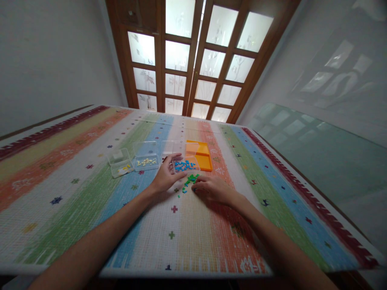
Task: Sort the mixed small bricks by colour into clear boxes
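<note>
My left hand (165, 176) spans the left end of a clear plastic box (198, 168), fingers on its far side and thumb on the near side. Small blue pieces (185, 164) lie in that box. Just in front of it, a loose pile of small green pieces (191, 179) rests on the cloth, with a few blue ones mixed in. My right hand (211, 188) is at the pile's right edge, fingertips pinched together low over the cloth. What they hold, if anything, is too small to make out.
Left of my hands stand an open clear box with pale pieces (146, 162) and a smaller open box with yellow pieces (124, 169). An orange divided tray (206, 161) sits behind the blue pieces. A striped tablecloth (121, 225) covers the table; wooden glazed doors (193, 76) stand beyond.
</note>
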A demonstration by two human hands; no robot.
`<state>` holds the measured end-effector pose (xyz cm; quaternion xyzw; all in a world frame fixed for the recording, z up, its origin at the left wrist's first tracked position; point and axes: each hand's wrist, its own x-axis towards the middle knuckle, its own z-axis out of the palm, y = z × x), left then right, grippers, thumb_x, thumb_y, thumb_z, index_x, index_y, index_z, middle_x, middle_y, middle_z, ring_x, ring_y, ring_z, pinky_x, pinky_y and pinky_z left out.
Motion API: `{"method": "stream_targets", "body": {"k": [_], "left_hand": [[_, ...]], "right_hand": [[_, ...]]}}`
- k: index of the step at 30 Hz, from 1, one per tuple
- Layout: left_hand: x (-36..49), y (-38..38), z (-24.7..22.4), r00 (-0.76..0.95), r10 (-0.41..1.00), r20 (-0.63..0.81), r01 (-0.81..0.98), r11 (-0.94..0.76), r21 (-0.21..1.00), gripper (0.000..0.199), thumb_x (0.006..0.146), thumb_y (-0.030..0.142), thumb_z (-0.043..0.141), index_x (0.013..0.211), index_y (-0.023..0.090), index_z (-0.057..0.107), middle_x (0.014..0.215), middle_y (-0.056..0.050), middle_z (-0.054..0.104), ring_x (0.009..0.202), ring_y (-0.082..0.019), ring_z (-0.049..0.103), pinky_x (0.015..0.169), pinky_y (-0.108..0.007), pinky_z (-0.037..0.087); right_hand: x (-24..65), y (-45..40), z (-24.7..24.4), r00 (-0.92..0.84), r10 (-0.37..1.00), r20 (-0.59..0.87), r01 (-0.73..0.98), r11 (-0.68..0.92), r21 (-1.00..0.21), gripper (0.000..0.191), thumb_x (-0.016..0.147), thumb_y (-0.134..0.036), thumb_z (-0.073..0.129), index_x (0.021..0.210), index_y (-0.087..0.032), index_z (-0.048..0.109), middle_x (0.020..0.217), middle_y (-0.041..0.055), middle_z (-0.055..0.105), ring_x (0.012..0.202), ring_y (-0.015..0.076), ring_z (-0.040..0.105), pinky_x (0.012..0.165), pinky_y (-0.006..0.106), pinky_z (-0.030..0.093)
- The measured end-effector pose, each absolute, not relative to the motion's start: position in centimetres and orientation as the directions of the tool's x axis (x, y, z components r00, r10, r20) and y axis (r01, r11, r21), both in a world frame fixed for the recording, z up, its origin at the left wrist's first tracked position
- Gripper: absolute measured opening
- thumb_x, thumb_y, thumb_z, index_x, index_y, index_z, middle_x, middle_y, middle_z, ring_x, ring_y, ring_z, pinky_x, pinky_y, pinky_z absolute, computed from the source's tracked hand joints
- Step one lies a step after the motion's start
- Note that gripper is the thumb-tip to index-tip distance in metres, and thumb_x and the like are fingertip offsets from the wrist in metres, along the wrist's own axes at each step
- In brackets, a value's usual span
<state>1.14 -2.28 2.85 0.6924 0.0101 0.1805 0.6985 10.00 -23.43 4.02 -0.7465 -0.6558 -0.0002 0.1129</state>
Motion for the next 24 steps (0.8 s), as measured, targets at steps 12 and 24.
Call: {"method": "stream_targets", "body": {"k": [12, 24], "left_hand": [[1.2, -2.3, 2.7, 0.938, 0.249, 0.239, -0.242, -0.018, 0.970, 0.066, 0.067, 0.024, 0.082, 0.126, 0.020, 0.053, 0.130, -0.014, 0.060, 0.119, -0.028, 0.062, 0.107, -0.050, 0.048], [1.2, -2.2, 2.7, 0.938, 0.236, 0.254, -0.255, -0.025, 0.967, 0.064, 0.067, 0.023, 0.082, 0.126, 0.020, 0.055, 0.129, -0.014, 0.061, 0.115, -0.028, 0.064, 0.103, -0.050, 0.052]], "right_hand": [[10.0, -22.9, 2.2, 0.138, 0.978, 0.157, 0.990, -0.142, 0.014, 0.018, 0.094, -0.014, 0.058, 0.105, -0.019, 0.071, 0.102, 0.0065, 0.070, 0.073, 0.0139, 0.061, 0.061, 0.023, 0.041], [10.0, -22.9, 2.4, 0.157, 0.982, 0.108, 0.980, -0.168, 0.106, 0.022, 0.092, -0.005, 0.052, 0.104, -0.016, 0.067, 0.104, 0.0080, 0.069, 0.073, 0.0137, 0.061, 0.060, 0.023, 0.041]]}}
